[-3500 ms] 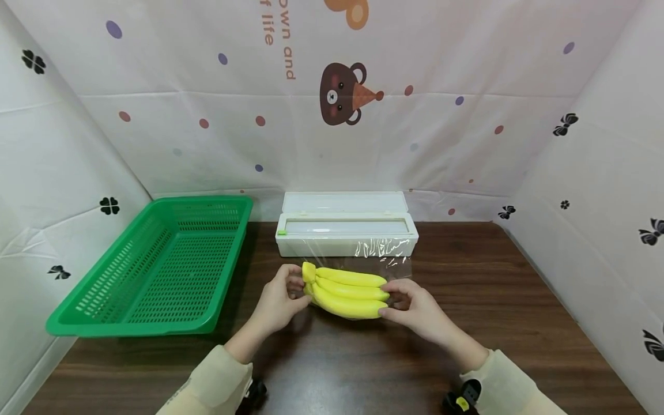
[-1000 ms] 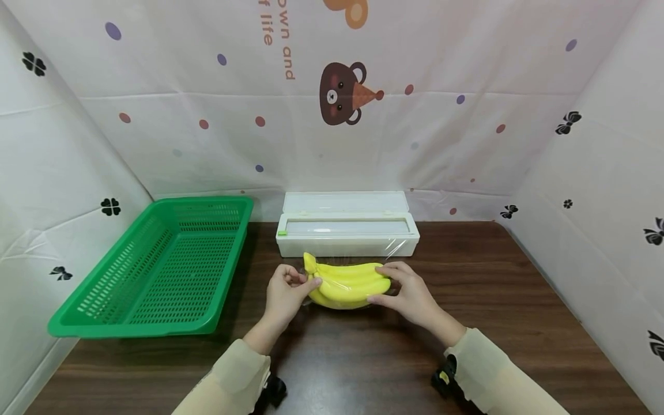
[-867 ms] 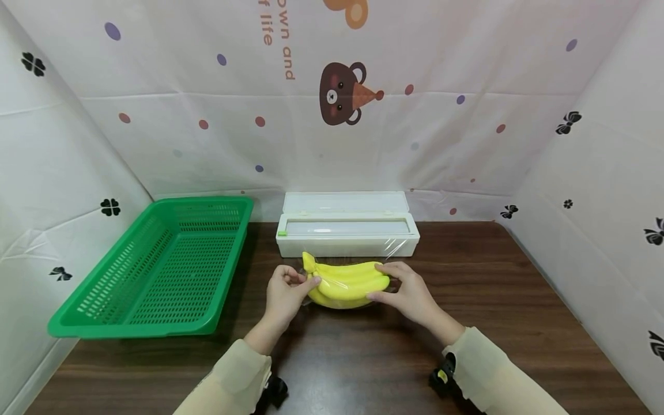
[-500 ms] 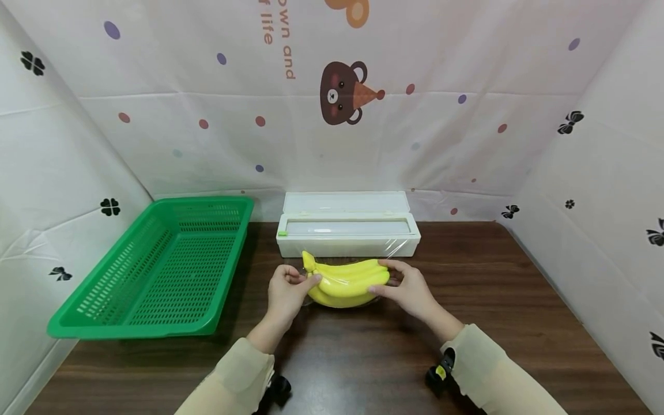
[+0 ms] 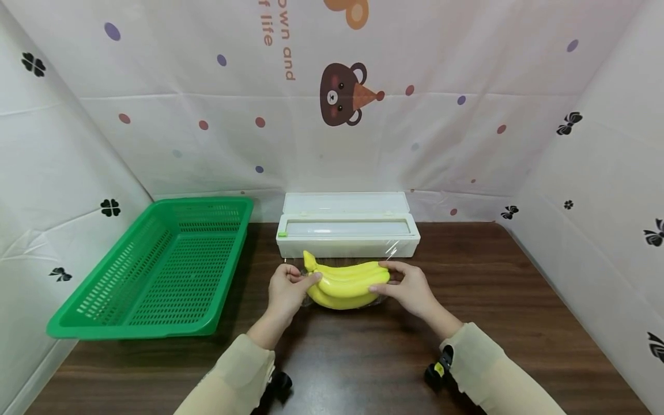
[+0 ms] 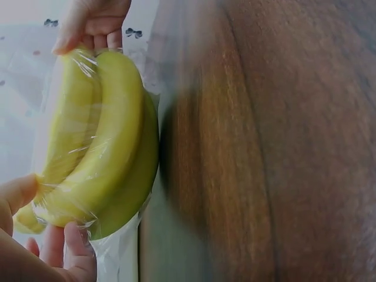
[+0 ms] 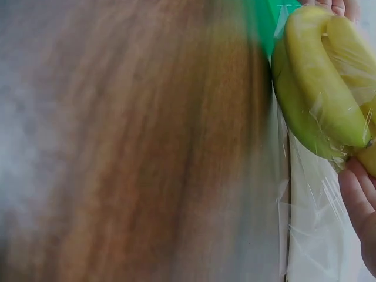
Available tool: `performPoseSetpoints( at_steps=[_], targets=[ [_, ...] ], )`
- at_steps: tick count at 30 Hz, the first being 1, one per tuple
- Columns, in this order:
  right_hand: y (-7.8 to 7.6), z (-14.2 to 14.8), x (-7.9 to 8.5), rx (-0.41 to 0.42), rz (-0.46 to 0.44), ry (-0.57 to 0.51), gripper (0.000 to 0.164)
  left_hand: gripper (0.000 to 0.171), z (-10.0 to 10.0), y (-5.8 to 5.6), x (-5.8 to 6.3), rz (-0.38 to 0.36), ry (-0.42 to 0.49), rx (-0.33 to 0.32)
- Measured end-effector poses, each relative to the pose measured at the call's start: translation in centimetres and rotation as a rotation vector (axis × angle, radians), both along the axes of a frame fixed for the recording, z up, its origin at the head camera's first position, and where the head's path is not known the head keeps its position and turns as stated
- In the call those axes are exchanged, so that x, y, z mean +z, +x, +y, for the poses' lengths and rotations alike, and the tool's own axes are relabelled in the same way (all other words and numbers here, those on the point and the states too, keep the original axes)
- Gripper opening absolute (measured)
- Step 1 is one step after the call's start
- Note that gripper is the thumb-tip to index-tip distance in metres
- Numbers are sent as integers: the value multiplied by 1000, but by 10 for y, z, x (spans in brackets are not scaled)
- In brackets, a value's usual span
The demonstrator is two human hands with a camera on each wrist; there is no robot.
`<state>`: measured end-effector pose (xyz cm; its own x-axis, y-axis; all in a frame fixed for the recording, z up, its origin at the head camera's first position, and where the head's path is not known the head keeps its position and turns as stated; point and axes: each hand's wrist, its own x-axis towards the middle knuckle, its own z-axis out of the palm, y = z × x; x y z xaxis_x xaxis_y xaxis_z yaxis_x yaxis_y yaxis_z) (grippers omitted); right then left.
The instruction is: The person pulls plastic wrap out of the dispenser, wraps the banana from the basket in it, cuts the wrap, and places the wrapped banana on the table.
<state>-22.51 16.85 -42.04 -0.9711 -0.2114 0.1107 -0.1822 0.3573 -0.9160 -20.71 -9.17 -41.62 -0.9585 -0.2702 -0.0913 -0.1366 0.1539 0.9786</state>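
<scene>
Pinching the bananas (image 5: pixel 346 285), the left grip (image 5: pixel 286 294) holds the stem end, the right grip (image 5: pixel 411 289) the tips.

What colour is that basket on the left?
The basket is green all over; the head view shows it best.

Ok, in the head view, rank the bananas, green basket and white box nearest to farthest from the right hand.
1. Bananas: held by the right hand.
2. White box: behind the bananas.
3. Green basket: left side, past the left hand.

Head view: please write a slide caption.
Left hand and right hand hold film-covered bananas before a white box.
</scene>
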Motion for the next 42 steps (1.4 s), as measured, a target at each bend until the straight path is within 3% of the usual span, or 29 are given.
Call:
performPoseSetpoints(
  at_steps=[12, 25, 32, 37, 42],
  targets=[
    [-13, 1, 2, 16, -51, 16, 62, 41, -2, -9, 8, -65, -20, -39],
    [-30, 3, 6, 46, -221, -56, 70, 44, -1, -27, 16, -156, -71, -76],
    [-35, -1, 11, 11, -264, -36, 69, 45, -1, -34, 20, -187, -44, -92],
    [-36, -5, 12, -8, -244, -24, 66, 46, -2, -40, 20, -203, -55, -106],
    [-32, -10, 15, -67, -235, 58, 73, 47, -3, -43, 20, -235, -53, -120]
  ],
)
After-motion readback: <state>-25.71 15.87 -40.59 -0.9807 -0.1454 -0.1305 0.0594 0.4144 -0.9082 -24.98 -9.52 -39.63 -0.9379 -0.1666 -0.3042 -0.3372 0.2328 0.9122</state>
